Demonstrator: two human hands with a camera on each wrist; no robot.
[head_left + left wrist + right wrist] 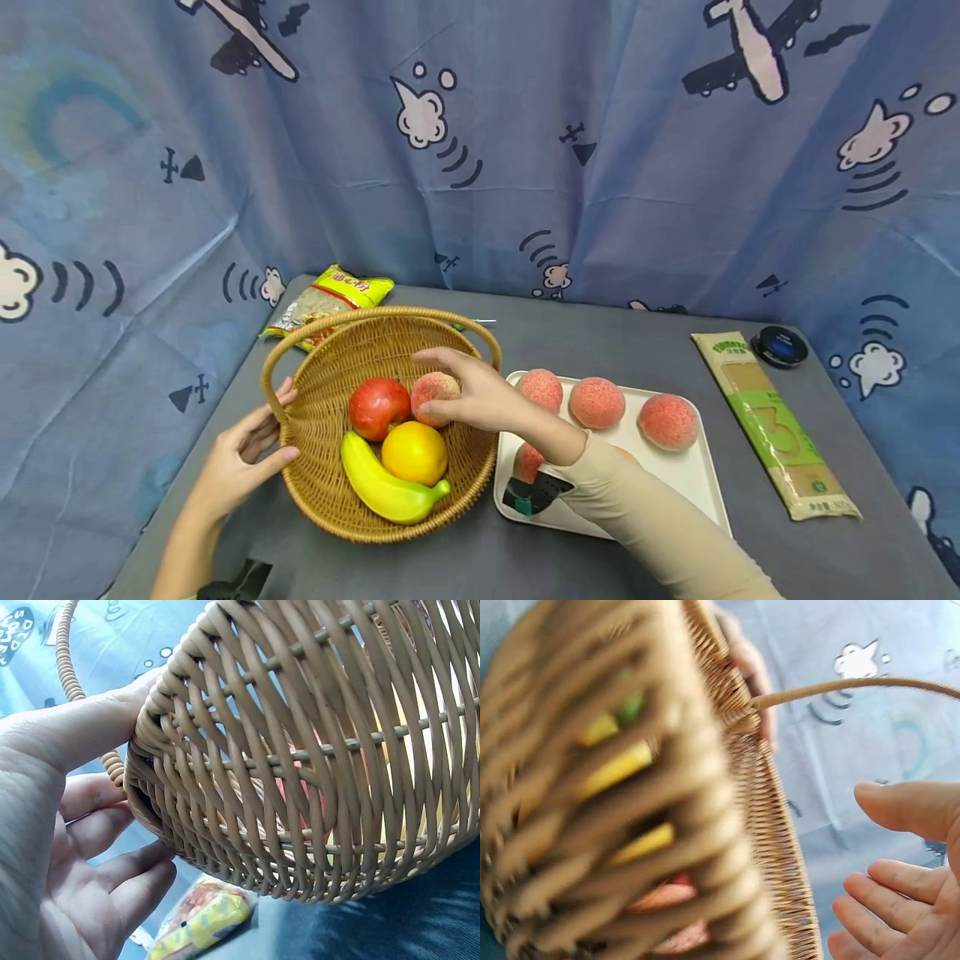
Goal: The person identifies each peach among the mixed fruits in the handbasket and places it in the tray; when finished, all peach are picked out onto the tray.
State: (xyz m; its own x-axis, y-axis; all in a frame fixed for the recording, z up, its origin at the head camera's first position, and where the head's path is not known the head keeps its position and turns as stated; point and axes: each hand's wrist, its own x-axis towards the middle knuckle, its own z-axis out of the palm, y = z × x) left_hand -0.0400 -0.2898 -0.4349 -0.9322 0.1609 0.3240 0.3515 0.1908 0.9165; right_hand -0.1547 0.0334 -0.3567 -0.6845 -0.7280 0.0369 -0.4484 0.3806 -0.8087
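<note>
A wicker basket [318,408] with an arched handle tilts toward me. Inside lie a red apple [377,408], an orange [415,455], a banana [390,490] and a pinkish peach [432,390]. At the basket's left edge my left hand [238,461] holds the rim near the handle's foot, thumb and fingers bent about it; the left wrist view shows the thumb [90,727] partly hidden behind the weave. Over the peach hovers my right hand [483,398], fingers and thumb spread apart. Nothing is between them in the right wrist view.
Right of the basket stands a white tray [708,487] with several peaches [597,403], partly hidden by my right forearm. A yellow snack bag [348,286] lies behind the basket. At far right are a flat noodle packet [776,425] and a round black item [780,346]. A patterned curtain hangs behind.
</note>
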